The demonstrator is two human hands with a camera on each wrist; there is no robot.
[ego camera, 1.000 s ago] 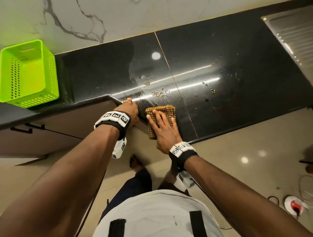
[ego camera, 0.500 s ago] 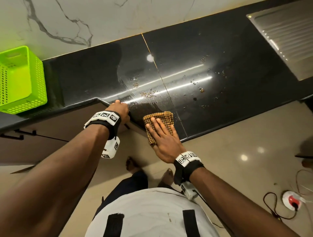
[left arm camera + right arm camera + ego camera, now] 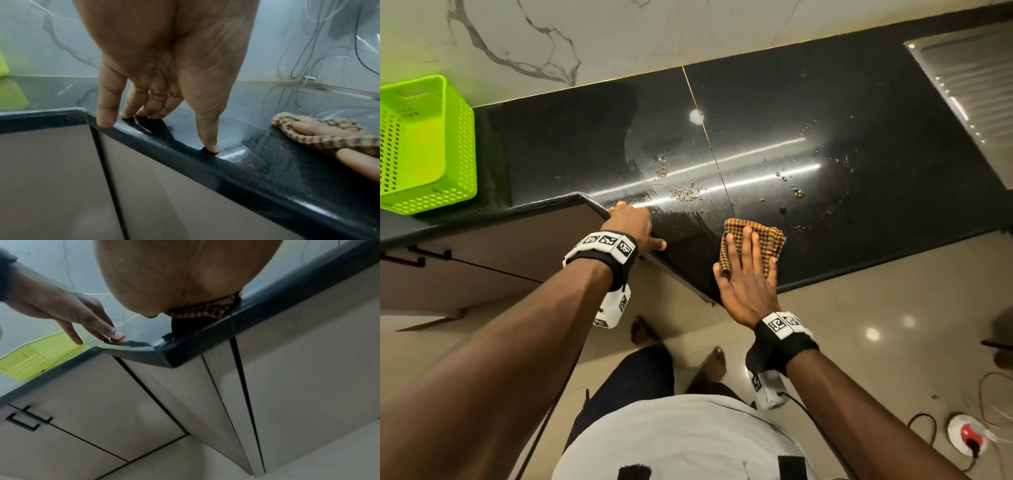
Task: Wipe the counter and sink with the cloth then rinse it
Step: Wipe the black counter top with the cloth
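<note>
Checked cloth [image 3: 753, 248] lies pressed under flat right hand [image 3: 748, 284] on counter [image 3: 859, 212].

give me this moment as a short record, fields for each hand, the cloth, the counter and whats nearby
right hand: flat, fingers straight, pressing the cloth
left hand: fingertips resting on the counter's front edge, holding nothing
cloth: brown checked, folded, near the front edge
counter: black, glossy, droplets and crumbs beyond the cloth
basket: green, on the counter at far left
sink drainboard: steel, far right
</note>
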